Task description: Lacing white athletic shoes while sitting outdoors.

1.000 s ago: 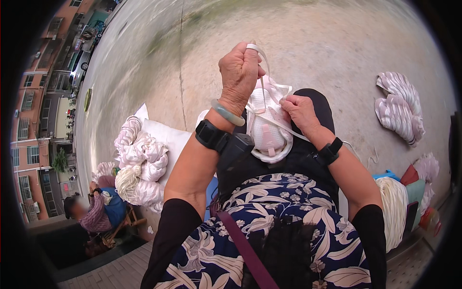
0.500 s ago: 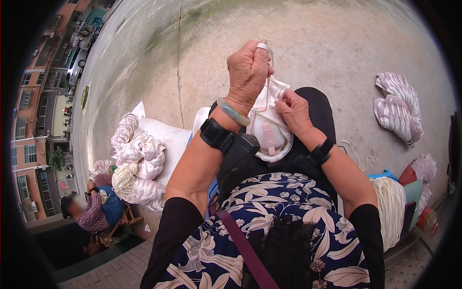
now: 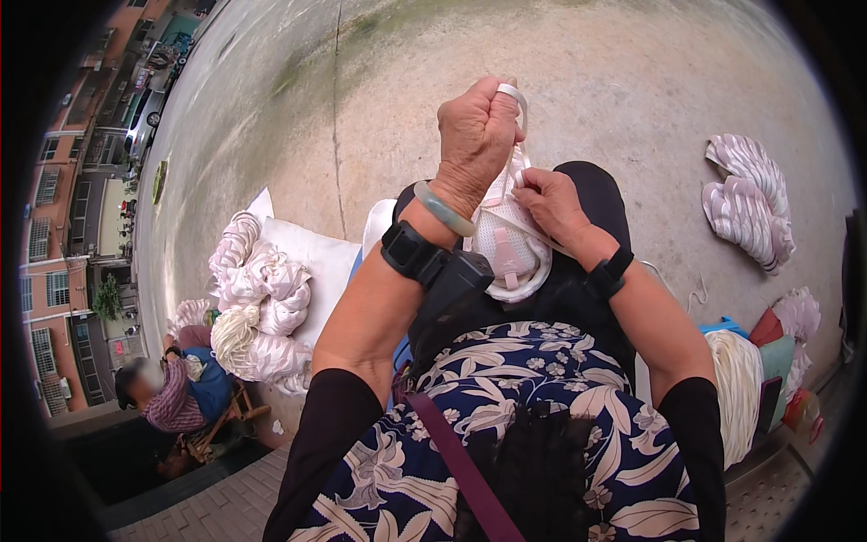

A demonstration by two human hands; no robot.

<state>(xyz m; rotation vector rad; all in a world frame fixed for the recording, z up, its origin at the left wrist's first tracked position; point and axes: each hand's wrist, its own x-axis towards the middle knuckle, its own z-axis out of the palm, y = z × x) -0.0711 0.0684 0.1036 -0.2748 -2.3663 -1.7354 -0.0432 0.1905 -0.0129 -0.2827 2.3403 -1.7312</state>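
Observation:
A white shoe upper (image 3: 495, 242) with pale pink patches lies on my lap, over my dark-trousered legs. My left hand (image 3: 476, 126) is raised above its far end, closed in a fist around a white shoelace (image 3: 521, 98) that loops out over the thumb. The lace runs down from the fist toward the upper. At the right side of the upper, my right hand (image 3: 551, 210) pinches with thumb and forefinger, and a length of lace passes beneath that hand. Both hands partly cover the upper's far end.
Bundled pink-and-white shoe uppers (image 3: 262, 289) are piled at left beside a white sheet (image 3: 312, 257). More bundles (image 3: 750, 203) lie on the concrete floor at right. A hank of white laces (image 3: 733, 388) hangs near my right elbow. Another person (image 3: 176, 397) sits at far left.
My left hand has shifted slightly right, and the lace loop over its thumb looks bigger. My right hand remains at the upper, with a strand of lace now showing under it.

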